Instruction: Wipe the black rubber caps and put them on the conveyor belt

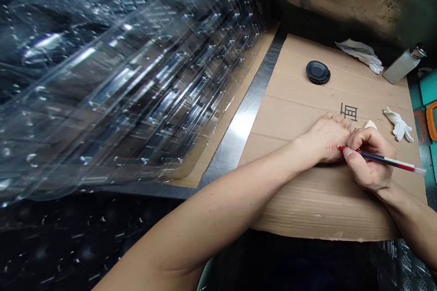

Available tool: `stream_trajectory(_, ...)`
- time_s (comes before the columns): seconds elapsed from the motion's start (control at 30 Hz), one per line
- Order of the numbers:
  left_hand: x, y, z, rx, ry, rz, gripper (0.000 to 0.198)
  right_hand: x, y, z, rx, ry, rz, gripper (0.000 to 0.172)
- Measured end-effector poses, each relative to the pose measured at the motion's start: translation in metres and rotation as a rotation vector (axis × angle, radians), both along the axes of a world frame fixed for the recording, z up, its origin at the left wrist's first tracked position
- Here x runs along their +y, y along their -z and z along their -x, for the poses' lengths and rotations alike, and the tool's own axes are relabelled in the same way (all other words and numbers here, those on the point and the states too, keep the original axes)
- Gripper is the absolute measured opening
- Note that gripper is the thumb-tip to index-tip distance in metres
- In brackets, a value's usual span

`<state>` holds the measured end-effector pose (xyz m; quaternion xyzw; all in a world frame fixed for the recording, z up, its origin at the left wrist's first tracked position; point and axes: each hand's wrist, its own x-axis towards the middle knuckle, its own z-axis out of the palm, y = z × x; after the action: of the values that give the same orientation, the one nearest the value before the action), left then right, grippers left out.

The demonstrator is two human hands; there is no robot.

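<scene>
Red-tipped pen (385, 160) in the right hand (371, 172)

Right hand (370, 173) grips red-tipped pen (387, 160), tip at red marks (330, 148) on left hand (331, 132); cardboard sheet (290, 109) beneath.

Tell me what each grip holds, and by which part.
The right grip holds a pen near its writing tip. Whether the left grip holds anything cannot be told: its palm side is hidden.

Glare on metal (241, 122) (dim surroundings)
</scene>
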<state>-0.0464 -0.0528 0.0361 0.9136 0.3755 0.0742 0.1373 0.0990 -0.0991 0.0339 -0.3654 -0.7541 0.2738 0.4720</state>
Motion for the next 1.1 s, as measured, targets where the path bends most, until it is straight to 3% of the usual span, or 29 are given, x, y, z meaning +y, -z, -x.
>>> stream_trajectory(1.1,0.0002,0.0038,-0.0004,0.003,-0.003,-0.019,0.030,0.0006,0.0035,-0.0031,0.041,0.015,0.020,0.019)
